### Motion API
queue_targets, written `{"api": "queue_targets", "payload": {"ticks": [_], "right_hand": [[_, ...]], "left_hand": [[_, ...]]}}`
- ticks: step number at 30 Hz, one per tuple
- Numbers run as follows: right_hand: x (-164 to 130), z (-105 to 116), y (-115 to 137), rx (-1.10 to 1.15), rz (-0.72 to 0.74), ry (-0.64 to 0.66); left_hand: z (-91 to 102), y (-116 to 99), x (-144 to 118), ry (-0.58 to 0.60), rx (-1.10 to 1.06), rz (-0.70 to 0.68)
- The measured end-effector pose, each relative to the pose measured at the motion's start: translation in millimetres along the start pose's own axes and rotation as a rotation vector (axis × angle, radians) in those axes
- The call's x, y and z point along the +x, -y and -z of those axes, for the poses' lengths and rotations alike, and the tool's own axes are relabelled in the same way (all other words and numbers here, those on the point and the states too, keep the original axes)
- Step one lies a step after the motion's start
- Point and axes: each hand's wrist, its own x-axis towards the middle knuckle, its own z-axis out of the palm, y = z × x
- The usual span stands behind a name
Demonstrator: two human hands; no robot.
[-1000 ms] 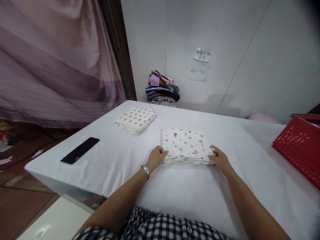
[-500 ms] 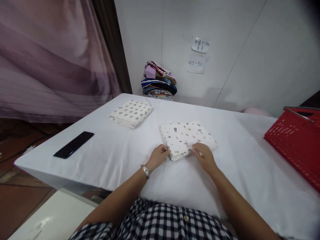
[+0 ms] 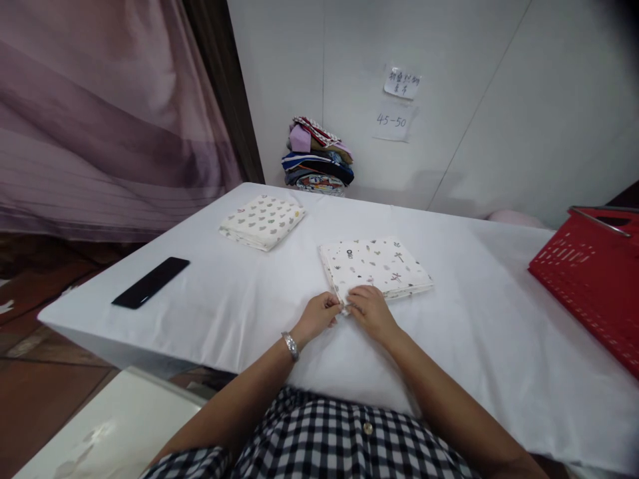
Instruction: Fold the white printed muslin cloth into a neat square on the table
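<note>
A folded white cloth point(image 3: 374, 263) printed with small plants and palm trees lies flat on the white-covered table in front of me. My left hand point(image 3: 318, 314) pinches its near left corner between thumb and fingers. Right beside it, my right hand point(image 3: 370, 311) has its fingers bent over the same corner and grips the near edge. Both sets of fingertips almost meet there and partly hide the corner. Farther back to the left rests a second folded white cloth point(image 3: 263, 223) with a grey-green leaf-like print, untouched.
On the table's left part lies a black phone point(image 3: 151, 283). A red perforated basket point(image 3: 589, 279) stands at the right edge. Behind the table rises a stack of folded fabrics point(image 3: 318, 156) against the wall. A white stool-like surface point(image 3: 114, 426) is at lower left.
My right hand has slid left along the cloth's near edge to the left corner, next to my left hand. My left hand has kept its hold there.
</note>
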Motion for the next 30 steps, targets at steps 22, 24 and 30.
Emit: {"api": "queue_targets", "payload": {"ticks": [22,24,30], "right_hand": [[-0.3,-7.2,-2.8,0.075,0.103,-0.034],[1.0,-7.9,-2.9,0.133,0.061,-0.072],[3.3,-7.0,0.2,0.311,-0.055,-0.131]], "left_hand": [[-1.5,-3.4,-0.4,0.054,-0.022,-0.024],[-0.6,-2.7,-1.0,0.042,-0.059,-0.030],[-0.9,-0.5,0.1,-0.063,-0.080,-0.021]]}}
